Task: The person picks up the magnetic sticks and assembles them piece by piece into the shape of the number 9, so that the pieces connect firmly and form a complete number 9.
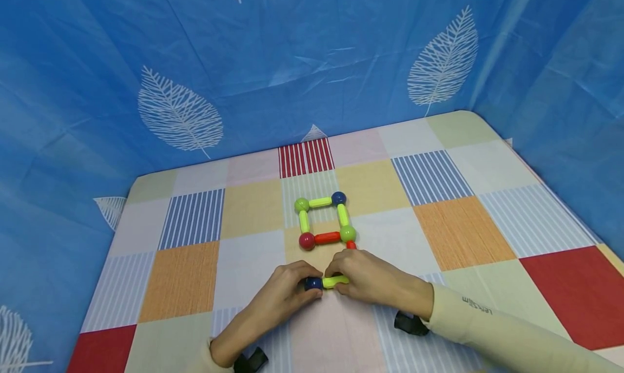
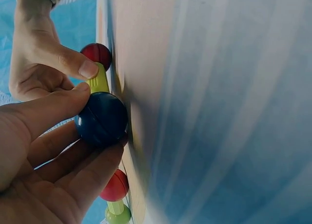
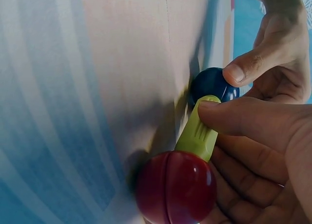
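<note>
My left hand (image 1: 283, 287) pinches a dark blue ball (image 2: 102, 121) between thumb and fingers, low over the cloth. Facing it, my right hand (image 1: 370, 275) holds a yellow-green toy rod (image 3: 197, 134) with its thumb along the ribbed side. One end of this rod meets the blue ball. On its other end sits a dark red ball (image 3: 176, 187), hidden behind my right hand in the head view. Just beyond the hands lies a four-sided frame of balls and rods, with a crimson ball (image 1: 306, 241) at its near left corner.
A green ball (image 1: 348, 233) forms the frame's near right corner; a short red rod (image 1: 351, 245) runs from it towards my right hand. The patchwork cloth (image 1: 253, 208) covers the table. Blue sheets (image 1: 312, 53) with white leaf prints hang behind and at the sides.
</note>
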`<state>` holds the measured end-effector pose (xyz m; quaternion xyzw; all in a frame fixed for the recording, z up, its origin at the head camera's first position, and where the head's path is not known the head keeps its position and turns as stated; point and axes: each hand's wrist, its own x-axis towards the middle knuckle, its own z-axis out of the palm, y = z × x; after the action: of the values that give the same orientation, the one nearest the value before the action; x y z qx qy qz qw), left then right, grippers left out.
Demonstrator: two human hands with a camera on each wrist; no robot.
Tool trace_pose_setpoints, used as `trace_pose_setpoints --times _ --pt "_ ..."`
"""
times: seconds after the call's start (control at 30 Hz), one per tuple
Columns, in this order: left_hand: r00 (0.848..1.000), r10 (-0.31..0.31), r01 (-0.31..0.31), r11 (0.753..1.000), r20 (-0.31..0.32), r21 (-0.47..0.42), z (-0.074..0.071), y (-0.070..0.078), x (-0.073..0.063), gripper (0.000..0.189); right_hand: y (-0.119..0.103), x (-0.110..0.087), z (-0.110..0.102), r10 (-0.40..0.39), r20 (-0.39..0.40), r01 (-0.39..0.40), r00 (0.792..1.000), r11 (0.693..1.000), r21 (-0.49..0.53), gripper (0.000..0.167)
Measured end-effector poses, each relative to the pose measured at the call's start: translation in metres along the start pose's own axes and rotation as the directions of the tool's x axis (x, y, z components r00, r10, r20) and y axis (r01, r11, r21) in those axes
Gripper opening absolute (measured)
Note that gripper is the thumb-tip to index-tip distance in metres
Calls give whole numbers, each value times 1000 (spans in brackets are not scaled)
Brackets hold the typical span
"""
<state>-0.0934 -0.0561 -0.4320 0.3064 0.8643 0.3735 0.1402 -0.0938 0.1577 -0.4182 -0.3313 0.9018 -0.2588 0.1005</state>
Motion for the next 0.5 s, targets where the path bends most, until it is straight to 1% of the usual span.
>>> trace_pose_setpoints --times 0.17,0.3,0.4,0.43,0.5 --pt "1000 5 -5 1000 2 5 0 0 0 21 0 -1 -2 1 -4 -1 1000 1000 -11 16" --pt "1000 12 -12 1000 19 -14 -5 0 0 26 2 1 -12 16 -59 -16 998 1000 -2 18" --pt "1000 10 -10 999 20 -34 -13 -1 2 28 9 6 -25 76 -135 -72 988 997 36 19" --pt "1000 6 -5 999 15 -40 -17 -1 3 29 14 8 -30 107 -159 -99 981 994 54 21" --pt "1000 -2 1 998 -10 -56 -27 -2 8 28 25 14 -41 174 -212 -155 962 983 102 22"
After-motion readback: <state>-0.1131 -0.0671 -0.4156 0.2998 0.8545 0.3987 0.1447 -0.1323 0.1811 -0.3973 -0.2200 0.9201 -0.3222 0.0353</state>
